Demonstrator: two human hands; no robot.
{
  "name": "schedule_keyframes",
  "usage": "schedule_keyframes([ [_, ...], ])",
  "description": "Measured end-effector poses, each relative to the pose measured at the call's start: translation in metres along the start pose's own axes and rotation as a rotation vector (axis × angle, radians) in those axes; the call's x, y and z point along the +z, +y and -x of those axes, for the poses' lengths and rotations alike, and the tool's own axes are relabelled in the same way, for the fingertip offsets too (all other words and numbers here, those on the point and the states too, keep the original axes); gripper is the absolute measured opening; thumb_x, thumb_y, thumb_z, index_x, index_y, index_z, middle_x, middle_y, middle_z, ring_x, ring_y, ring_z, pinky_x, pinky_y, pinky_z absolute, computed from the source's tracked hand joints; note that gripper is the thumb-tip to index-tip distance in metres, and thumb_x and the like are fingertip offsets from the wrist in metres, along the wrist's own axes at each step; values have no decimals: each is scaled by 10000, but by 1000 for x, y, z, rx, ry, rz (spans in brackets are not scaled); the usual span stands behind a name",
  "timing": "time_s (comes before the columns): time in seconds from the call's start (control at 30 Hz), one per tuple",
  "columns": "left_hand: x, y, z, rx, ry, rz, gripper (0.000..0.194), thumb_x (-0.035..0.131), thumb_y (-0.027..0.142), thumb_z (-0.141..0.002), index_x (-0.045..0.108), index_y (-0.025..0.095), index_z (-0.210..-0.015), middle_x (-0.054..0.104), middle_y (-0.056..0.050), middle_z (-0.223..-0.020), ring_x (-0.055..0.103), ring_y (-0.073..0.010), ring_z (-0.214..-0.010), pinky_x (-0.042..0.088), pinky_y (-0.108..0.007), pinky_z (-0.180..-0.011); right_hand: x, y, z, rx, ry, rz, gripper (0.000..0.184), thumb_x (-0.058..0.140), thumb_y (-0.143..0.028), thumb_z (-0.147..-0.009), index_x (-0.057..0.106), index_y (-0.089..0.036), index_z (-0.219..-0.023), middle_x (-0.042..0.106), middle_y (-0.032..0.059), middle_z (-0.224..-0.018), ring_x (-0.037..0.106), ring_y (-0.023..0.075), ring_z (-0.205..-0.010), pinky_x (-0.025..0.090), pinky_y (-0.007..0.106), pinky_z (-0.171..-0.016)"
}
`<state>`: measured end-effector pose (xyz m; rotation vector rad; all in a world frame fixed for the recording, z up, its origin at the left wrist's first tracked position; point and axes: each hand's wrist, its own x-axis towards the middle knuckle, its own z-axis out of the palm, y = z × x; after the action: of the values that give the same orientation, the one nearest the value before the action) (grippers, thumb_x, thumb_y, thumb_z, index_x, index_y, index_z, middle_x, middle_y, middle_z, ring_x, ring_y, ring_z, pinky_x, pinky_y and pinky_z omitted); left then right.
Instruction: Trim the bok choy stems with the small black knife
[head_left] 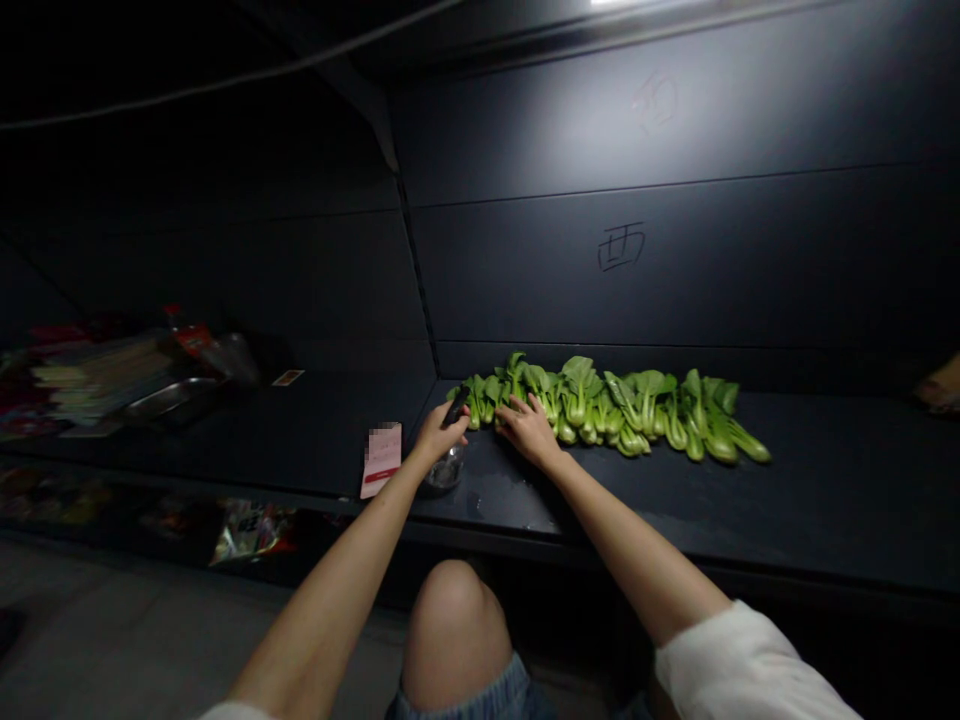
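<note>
My left hand (442, 435) is closed around a spray bottle with a black head (455, 406). Its clear body (445, 472) shows below my fingers, close to the shelf. A long row of green bok choy (577, 390) lies along the back of the dark shelf, leaves toward the back panel and pale stem ends toward me. My right hand (529, 432) rests at the stems in the left part of this row, fingers spread and touching them. Whether any stem is pinched under the fingertips is hard to see.
A phone with a pink screen (382, 460) lies left of the bottle. Water drops dot the dark shelf (510, 500). Farther left sit stacked packages (97, 375), a metal tray (169, 397) and a small card (288, 378). A shiny packet (251, 530) lies on the lower level.
</note>
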<state>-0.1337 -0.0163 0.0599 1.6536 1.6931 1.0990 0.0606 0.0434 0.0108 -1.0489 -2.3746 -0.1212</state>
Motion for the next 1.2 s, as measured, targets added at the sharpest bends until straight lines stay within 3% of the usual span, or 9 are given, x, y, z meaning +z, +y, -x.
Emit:
schedule_keyframes([
  [0.3,1,-4,-3,31,-50,-49,135,550,265,-758,586,187,-862,647,20,-680,635,-126,-470,434,-201,-485,-16,3,16,12,25,49,333,481,-230,-929,641,-151,-1211,582,140,-1350,375,273,-1387,287,507,-1130],
  [0.5,8,7,-3,0,-91,-105,110,547,264,-753,581,197,-834,646,32,-638,629,-132,-465,432,-206,-494,-25,9,35,-9,22,86,366,485,-183,-911,611,-176,-1255,585,122,-1351,410,265,-1364,198,552,-1161],
  [0.93,13,7,-5,15,-72,-55,149,555,292,-736,591,195,-844,668,13,-736,625,-133,-455,438,-225,-492,-29,6,66,17,89,-4,370,463,-217,-920,593,-175,-1263,534,135,-1403,359,264,-1396,221,562,-1146],
  [1.2,17,0,-3,16,-71,-9,125,544,275,-735,581,187,-814,633,32,-641,630,-137,-455,441,-218,-492,-34,11,73,55,127,-15,377,438,-206,-926,585,-156,-1269,525,138,-1411,358,275,-1397,239,555,-1142],
])
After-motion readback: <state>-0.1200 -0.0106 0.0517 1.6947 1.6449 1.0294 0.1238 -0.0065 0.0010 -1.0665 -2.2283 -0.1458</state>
